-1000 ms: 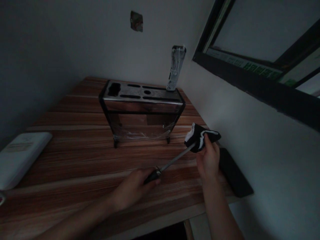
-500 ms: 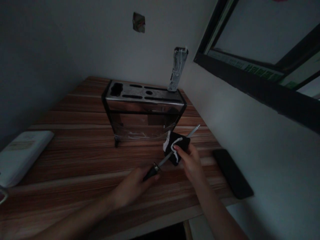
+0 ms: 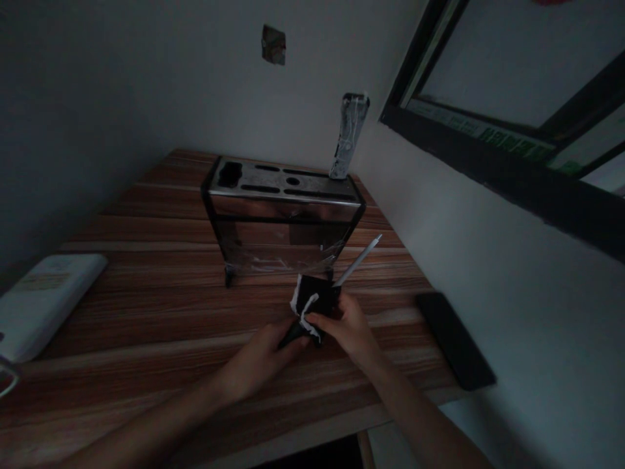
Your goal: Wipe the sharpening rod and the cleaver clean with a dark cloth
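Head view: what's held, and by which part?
Left hand: slim grey metal rod, by its black handle. Right hand: black cloth with white edging, gripped across its lower middle.

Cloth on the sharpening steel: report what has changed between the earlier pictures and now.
The right hand slid the black cloth down the sharpening steel toward the left hand, baring its tip. Both hands kept hold; the knife block stayed put.

A single head-worn camera looks forward and down from the near-edge side of the counter (image 3: 146, 306), close enough to cut off its near left corner, yet reaching past the far edge to the wall (image 3: 170, 78).
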Demonstrator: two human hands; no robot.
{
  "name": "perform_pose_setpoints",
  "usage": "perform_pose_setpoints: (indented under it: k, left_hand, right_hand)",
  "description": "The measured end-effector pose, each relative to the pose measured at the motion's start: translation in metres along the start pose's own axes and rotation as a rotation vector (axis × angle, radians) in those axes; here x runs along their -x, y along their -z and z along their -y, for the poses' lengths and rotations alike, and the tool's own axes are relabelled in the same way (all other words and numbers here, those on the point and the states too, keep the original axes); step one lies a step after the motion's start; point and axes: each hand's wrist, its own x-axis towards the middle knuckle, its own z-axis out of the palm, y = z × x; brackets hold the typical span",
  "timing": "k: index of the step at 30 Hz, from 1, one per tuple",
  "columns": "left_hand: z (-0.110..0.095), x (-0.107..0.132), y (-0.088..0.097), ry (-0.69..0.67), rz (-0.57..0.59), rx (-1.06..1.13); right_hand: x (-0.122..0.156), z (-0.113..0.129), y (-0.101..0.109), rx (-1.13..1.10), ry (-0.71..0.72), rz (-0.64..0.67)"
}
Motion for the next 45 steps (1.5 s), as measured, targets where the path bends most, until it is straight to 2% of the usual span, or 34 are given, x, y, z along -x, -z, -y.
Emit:
perform_pose_setpoints:
  k: [13,32,40,45]
  left_hand:
    - [0.004,-0.002,-0.002,-0.034,-0.017,0.010]
    - [0.002,-0.001,0.000,-0.025,0.022,0.054]
    - [0.000,-0.001,0.000,-0.015,0.045,0.038]
    - [-0.004,0.000,0.000,-0.015,0.055,0.001]
  right_hand:
    - [0.002,0.005,-0.003,-0.031,0.035,-0.027]
    - [0.003,0.004,0.001,-0.190,-0.040,-0.100]
    - [-0.002,0.007,0.011,-0.262,0.010,-0.218]
    - [-0.009,0.013,0.022,-0.330,0.108,-0.372]
